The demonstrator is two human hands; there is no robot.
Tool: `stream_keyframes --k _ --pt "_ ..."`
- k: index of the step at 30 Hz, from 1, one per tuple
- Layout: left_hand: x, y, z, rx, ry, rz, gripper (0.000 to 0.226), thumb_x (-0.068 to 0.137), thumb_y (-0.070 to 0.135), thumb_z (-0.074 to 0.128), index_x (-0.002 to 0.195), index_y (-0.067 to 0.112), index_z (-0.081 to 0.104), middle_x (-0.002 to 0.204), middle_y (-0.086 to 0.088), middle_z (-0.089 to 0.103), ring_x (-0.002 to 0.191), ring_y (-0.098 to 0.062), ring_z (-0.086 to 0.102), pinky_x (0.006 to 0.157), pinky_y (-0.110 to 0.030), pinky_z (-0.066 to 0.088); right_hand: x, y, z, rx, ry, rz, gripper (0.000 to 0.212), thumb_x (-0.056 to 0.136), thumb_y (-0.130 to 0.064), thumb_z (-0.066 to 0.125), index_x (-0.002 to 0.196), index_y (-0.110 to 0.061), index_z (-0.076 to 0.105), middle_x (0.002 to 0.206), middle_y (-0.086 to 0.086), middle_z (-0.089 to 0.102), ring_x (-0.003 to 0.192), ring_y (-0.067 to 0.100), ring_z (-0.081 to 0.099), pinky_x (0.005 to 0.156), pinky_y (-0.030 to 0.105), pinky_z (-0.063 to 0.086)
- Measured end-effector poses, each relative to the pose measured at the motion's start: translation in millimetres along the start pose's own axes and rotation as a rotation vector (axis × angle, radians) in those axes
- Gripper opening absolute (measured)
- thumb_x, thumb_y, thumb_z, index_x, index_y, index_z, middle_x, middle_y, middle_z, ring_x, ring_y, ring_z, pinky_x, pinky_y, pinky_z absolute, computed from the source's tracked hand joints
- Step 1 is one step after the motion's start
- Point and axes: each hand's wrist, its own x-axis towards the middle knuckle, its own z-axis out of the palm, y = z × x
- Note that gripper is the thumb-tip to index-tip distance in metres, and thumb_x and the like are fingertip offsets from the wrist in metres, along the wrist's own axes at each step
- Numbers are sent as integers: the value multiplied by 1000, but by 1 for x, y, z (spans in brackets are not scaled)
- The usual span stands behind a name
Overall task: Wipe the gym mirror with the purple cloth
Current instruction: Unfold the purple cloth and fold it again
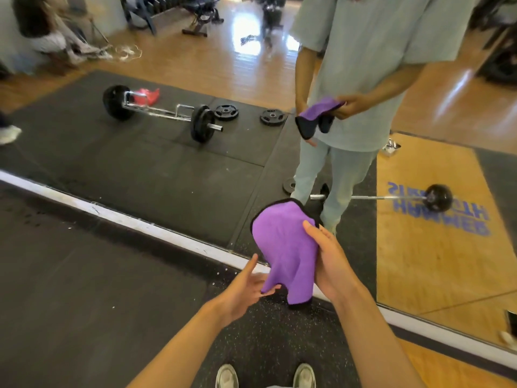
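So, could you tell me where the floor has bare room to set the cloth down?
The black rubber floor left of the left hand, below the mirror's white base strip, is bare. Near the shoes, under the purple cloth and right hand, it is tighter.

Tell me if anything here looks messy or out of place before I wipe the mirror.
A few things, all seen as reflections in the mirror: a red rag lies crumpled beside the barbell, and two loose plates sit on the mat. The cloth itself hangs bunched between your left hand and right hand, not yet folded flat.
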Motion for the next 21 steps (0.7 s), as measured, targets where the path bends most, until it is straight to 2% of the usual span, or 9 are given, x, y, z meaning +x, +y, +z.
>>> stream_keyframes --k 2,4,5,7,9,11,13,16,21 --pt "-8 -4 10 -144 65 49 65 100 40 54 160 22 38 127 5 72 131 -20 62 115 -42 43 1 3 -1 11 45 33 17 98 -28 64 106 -18 76 108 8 78 101 27 74 79 44 59" --pt "-11 -4 11 -250 64 127 47 108 21 54 154 12 47 140 0 65 131 -16 61 100 -23 53 1 6 -2 16 64 62 20 97 -30 64 108 -17 74 105 9 78 98 27 73 79 44 59" --pt "-11 -4 9 -267 68 177 44 107 20 56 149 9 52 143 -3 63 130 -15 60 94 -19 54 1 7 -1 3 57 67 19 98 -30 64 107 -17 74 102 8 78 95 25 74 79 43 58" --pt "-13 0 5 -420 101 218 48 100 35 57 142 11 59 138 -8 67 122 -24 67 87 -30 59 2 6 -1 -32 40 59 17 99 -30 63 104 -18 74 96 6 78 88 20 74 78 42 56" --pt "-11 4 -4 -476 143 253 50 97 40 57 141 17 60 137 -5 70 122 -26 69 92 -41 59 4 4 -5 -76 75 33 14 101 -28 63 99 -17 72 90 2 79 84 17 75 77 40 54" --pt "-12 7 -14 -474 216 302 48 98 37 58 142 16 60 138 -6 70 125 -23 68 99 -43 57 7 1 -14 -202 138 -8 16 102 -28 63 96 -16 71 89 2 78 88 17 73 80 40 55" --pt "-13 11 -23 -410 254 305 49 98 37 60 139 11 63 136 -10 70 127 -25 67 100 -41 58 10 0 -24 -402 186 -67 20 103 -31 62 95 -16 71 95 8 74 93 19 69 82 41 54" --pt "-17 21 -27 -237 321 316 47 90 39 68 127 10 71 123 -10 76 118 -23 71 98 -40 60 13 -2 -35 -698 208 -193 16 104 -32 61 93 -24 70 92 -2 71 89 11 64 72 28 47" --pt "-18 35 -32 -111 488 415 52 84 26 83 128 24 55 110 -9 78 104 -21 76 87 -33 64 18 -5 -56 -817 248 -274 28 100 -29 67 93 -2 63 86 16 64 76 16 56 66 28 42"
